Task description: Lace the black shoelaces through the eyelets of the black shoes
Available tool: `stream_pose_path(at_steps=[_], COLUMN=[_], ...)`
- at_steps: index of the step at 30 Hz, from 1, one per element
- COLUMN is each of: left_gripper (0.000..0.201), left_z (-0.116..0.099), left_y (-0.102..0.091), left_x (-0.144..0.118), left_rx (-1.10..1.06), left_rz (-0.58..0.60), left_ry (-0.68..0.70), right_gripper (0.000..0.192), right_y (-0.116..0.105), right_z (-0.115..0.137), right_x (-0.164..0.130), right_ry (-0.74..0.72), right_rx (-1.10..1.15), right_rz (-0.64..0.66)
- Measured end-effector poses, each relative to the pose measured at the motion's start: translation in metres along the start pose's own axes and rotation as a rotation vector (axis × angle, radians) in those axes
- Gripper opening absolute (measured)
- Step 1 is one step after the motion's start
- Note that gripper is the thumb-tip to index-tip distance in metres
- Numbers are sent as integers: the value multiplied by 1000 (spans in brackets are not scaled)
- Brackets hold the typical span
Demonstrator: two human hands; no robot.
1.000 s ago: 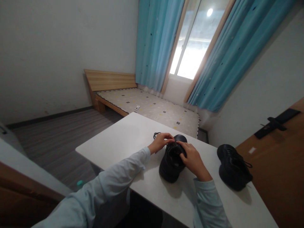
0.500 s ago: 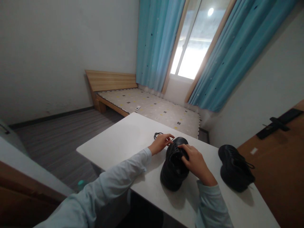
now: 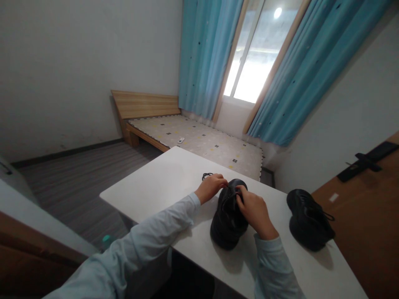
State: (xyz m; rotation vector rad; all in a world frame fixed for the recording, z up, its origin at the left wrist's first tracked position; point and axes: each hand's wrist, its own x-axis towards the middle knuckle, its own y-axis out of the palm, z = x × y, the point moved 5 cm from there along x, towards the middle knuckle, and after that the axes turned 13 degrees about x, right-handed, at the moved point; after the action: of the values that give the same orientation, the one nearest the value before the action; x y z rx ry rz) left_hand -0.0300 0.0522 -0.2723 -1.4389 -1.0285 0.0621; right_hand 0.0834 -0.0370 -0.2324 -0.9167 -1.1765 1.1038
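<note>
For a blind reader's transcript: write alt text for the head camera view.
Both hands, left hand and right hand, work at the top of a black lace-up shoe on a white rectangular table. A second black shoe sits to the right; a bare wooden bed and blue curtains lie beyond.
</note>
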Motion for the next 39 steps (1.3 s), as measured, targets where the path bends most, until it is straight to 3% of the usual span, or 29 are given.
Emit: stream_pose_path(at_steps=[6, 15, 23, 29, 39], left_gripper=[18, 14, 13, 15, 20], left_z=[-5, -2, -6, -10, -16], left_y=[-4, 3, 3, 0, -6], left_x=[-2, 1, -1, -3, -3], left_rx=[28, -214, -310, -311, -382], left_rz=[-26, -69, -103, -89, -60], left_ry=[34, -94, -95, -112, -173], right_gripper=[27, 27, 28, 27, 18], right_y=[0, -1, -2, -2, -2], right_z=[6, 8, 7, 7, 9], right_x=[2, 2, 1, 1, 1], right_ry=[64, 66, 91, 142, 101], right_rx=[-39, -57, -58, -66, -19], right_rz=[-67, -58, -73, -68, -127])
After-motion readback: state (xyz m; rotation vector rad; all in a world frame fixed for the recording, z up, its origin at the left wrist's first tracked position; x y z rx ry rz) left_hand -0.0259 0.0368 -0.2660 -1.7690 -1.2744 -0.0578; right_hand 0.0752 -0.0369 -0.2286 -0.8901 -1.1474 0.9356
